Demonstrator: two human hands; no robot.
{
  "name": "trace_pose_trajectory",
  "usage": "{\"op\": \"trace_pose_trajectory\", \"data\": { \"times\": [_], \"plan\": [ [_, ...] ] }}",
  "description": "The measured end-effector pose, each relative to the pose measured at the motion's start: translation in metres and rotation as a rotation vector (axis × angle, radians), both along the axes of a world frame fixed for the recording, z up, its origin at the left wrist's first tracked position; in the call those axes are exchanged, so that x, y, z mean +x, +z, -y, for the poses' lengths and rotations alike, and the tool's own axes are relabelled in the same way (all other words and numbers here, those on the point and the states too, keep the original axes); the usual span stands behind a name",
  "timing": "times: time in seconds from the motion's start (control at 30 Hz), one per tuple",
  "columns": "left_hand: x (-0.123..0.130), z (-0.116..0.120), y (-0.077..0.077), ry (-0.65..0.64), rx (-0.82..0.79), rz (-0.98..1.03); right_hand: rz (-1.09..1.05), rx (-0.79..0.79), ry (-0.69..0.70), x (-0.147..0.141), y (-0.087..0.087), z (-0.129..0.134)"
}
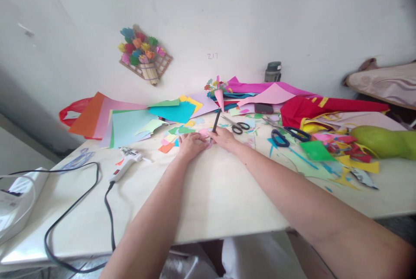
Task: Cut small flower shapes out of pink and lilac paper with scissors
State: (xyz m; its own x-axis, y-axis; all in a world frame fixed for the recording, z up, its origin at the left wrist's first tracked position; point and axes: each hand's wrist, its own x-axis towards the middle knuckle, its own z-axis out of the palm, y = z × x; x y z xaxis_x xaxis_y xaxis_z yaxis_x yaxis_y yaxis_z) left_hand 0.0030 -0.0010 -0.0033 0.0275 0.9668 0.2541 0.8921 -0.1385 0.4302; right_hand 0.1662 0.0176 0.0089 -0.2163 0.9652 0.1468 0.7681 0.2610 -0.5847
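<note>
A black pen [216,119] leans upright in my right hand [225,138], whose fingers are closed round its lower part. My left hand [191,144] is bent at the table, thumb and fingertips together on a small pinkish-lilac paper piece [209,144] under the pen's lower end. The fingers partly hide that piece. Just beyond the hands lies a pink paper piece [204,132]. Small green paper cutouts [186,130] and an orange one [166,147] are scattered beside my left hand. Black-handled scissors [239,128] rest beyond my right hand.
At left are a white glue gun [125,164], its black cord, and a power strip [22,201]. Coloured sheets [130,125] lie behind. Blue-handled scissors [289,136], a phone [263,108] and paper scraps are at right. A pink paper cone [219,97] with flowers stands at the back.
</note>
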Motion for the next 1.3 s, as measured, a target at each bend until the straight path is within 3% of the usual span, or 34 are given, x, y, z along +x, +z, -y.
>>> {"op": "trace_pose_trajectory", "data": {
  "times": [0.83,1.1,1.3],
  "plan": [
    [0.0016,0.0011,0.003,0.004,-0.011,0.023,0.03,-0.011,-0.008,-0.0006,0.0032,0.0001],
    [0.0017,0.0029,0.0045,-0.002,-0.017,0.028,-0.216,-0.049,-0.044,0.004,0.0004,-0.0001],
    [0.0013,0.0022,0.0037,0.006,-0.021,0.015,-0.227,-0.04,-0.011,0.0017,-0.0059,-0.005]
  ]
}}
